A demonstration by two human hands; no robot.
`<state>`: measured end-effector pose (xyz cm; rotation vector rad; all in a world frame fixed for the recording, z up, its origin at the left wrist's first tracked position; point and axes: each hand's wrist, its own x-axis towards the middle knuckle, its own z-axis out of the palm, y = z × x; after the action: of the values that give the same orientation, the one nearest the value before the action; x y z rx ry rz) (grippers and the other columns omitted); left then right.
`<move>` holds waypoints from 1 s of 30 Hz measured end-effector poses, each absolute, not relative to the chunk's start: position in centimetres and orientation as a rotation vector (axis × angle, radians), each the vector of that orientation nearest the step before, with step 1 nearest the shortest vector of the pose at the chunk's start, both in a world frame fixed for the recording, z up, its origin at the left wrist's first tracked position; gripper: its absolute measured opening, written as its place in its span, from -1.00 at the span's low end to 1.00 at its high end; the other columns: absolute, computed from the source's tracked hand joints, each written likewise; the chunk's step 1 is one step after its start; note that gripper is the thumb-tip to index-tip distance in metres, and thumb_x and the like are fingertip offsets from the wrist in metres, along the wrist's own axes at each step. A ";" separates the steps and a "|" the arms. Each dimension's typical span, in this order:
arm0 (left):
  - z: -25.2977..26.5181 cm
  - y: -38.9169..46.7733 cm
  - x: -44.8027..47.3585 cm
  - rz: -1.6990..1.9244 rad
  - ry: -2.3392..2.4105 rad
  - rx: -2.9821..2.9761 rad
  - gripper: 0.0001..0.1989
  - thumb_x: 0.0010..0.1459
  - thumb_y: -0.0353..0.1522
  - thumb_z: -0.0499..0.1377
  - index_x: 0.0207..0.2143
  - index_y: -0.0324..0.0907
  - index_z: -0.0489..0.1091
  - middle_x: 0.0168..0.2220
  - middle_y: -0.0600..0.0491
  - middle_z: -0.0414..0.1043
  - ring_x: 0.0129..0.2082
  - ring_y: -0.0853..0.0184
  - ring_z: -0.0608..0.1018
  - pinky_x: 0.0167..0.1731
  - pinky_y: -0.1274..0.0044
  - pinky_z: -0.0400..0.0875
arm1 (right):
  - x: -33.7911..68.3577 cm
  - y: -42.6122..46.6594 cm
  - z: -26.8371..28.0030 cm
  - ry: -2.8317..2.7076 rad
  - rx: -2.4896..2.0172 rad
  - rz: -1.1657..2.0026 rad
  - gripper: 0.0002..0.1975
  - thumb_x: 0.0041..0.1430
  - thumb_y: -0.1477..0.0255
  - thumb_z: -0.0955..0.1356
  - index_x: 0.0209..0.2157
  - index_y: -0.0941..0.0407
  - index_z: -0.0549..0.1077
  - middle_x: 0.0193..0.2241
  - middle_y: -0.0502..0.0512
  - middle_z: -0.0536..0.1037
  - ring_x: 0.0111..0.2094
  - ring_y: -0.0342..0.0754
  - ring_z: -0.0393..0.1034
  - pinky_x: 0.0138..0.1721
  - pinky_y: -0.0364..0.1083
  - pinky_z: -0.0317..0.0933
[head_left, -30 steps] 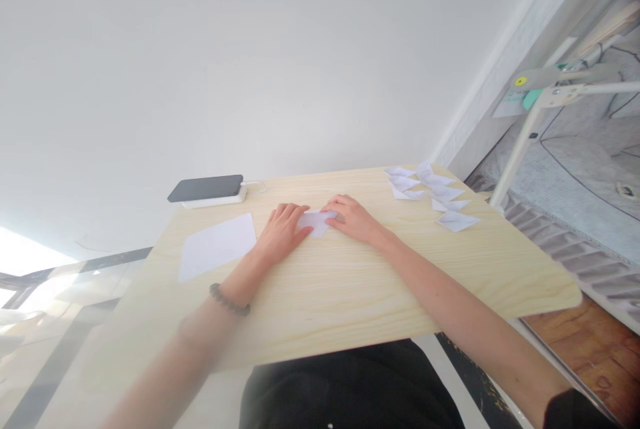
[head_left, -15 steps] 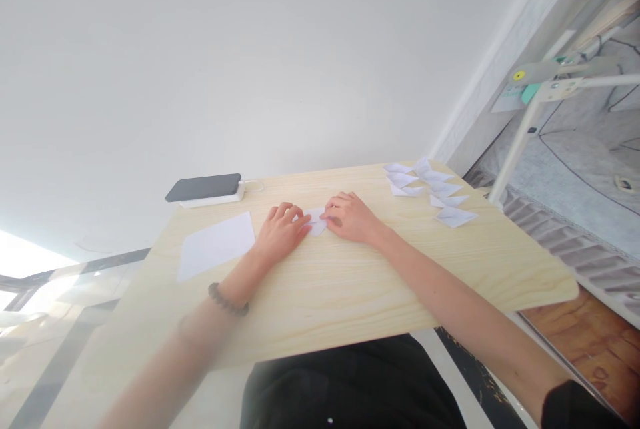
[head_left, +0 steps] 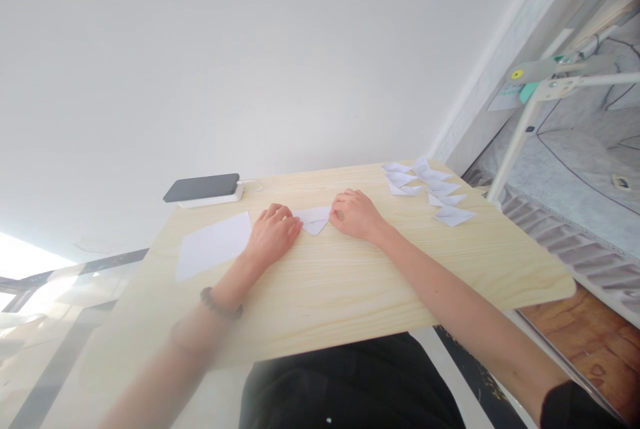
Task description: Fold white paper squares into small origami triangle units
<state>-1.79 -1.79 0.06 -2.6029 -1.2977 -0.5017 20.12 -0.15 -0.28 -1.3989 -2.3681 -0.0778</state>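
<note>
Folded paper (head_left: 314, 221) is lying at mid-table, toward the far side, sitting in the gap between the two hands. Long axis is running left-right, nearly in line with the fingertips; straight edge is facing far, blunt point is facing near. Left hand (head_left: 273, 232) is pinching the left end between thumb and fingers; right hand (head_left: 356, 215) is pinching the right end the same way, sitting slightly farther out. Neither hand is clearly nearer: each is touching its own end, the middle is showing uncovered. Pinch depth isn't showing; fingers are hiding the corners. Flat sheet (head_left: 215, 245) is lying left of the left hand, folded paper shapes (head_left: 454, 216) are standing well right on the same table (head_left: 325, 295), apart from the right hand.
</note>
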 end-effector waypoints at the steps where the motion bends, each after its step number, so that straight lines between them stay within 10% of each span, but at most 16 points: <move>1: 0.0 -1.7 -1.9 -0.520 -1.285 -2.626 -0.72 0.17 -0.31 -0.05 -0.28 -0.17 0.45 -0.30 -0.05 0.37 -0.19 0.22 0.32 -0.25 0.39 0.28 | 20.0 -0.1 -0.4 -2.344 -1.413 -0.057 -0.81 0.04 0.46 0.23 -0.54 0.13 0.43 -0.41 0.07 0.45 -0.29 -0.05 0.23 -0.22 -0.07 0.02; 30: 0.3 -3.7 0.0 -0.506 -0.910 -2.943 -0.72 0.16 -0.45 -0.07 -0.10 -0.19 0.29 -0.09 -0.06 0.31 -0.02 0.22 0.27 -0.10 0.35 0.26 | 18.8 -0.3 -1.4 -2.110 -1.540 0.063 -0.62 -0.18 0.14 0.37 -0.29 0.03 0.39 -0.14 0.10 0.22 -0.08 0.06 0.09 -0.04 0.06 -0.06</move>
<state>0.00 -3.71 0.28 -2.9430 -0.9100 -0.5055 18.77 -0.29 -1.38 -1.5402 -2.1103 0.0635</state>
